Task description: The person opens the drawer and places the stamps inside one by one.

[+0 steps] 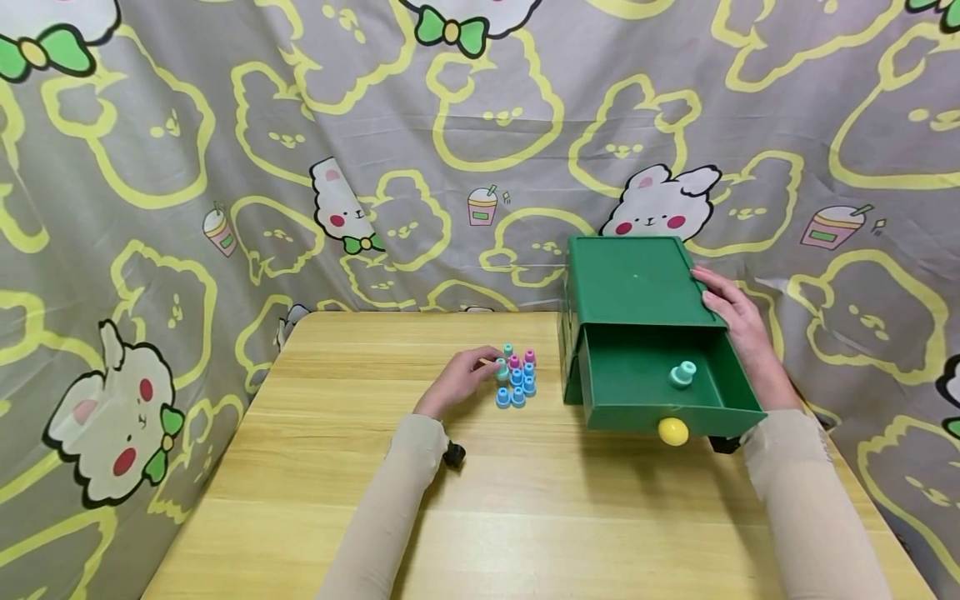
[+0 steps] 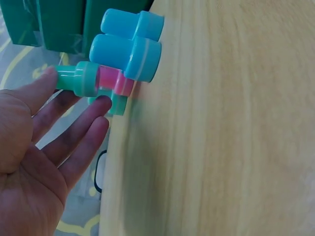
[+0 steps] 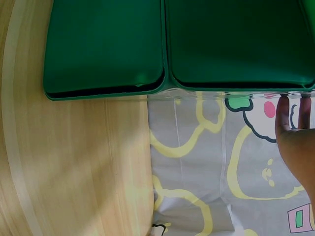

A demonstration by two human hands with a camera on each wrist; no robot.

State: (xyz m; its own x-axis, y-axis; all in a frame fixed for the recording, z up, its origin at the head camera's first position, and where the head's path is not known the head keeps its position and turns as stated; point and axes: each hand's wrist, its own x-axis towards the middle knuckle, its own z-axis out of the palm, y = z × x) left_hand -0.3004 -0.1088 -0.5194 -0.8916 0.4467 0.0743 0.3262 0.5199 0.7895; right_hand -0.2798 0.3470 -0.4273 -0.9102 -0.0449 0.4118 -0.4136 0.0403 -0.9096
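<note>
My left hand (image 1: 460,379) is at the left edge of a cluster of small plastic pegs, each with a wide base and narrower top. Its thumb and index finger pinch a teal peg (image 2: 78,78); the other fingers extend loosely. Blue pegs (image 2: 129,56), a pink peg (image 2: 117,80) and another teal peg (image 2: 118,102) stand close by. My right hand (image 1: 738,321) rests against the right side of a green drawer cabinet (image 1: 637,279), fingertips at its top edge. The cabinet's upper drawer (image 1: 626,387) is pulled out, with one teal peg (image 1: 682,374) inside.
A yellow knob (image 1: 673,431) sticks out from the drawer front. The cabinet stands at the right of the wooden table (image 1: 495,517). A patterned grey curtain (image 1: 420,125) hangs behind the table. A black wrist device (image 1: 453,454) sits by the left sleeve.
</note>
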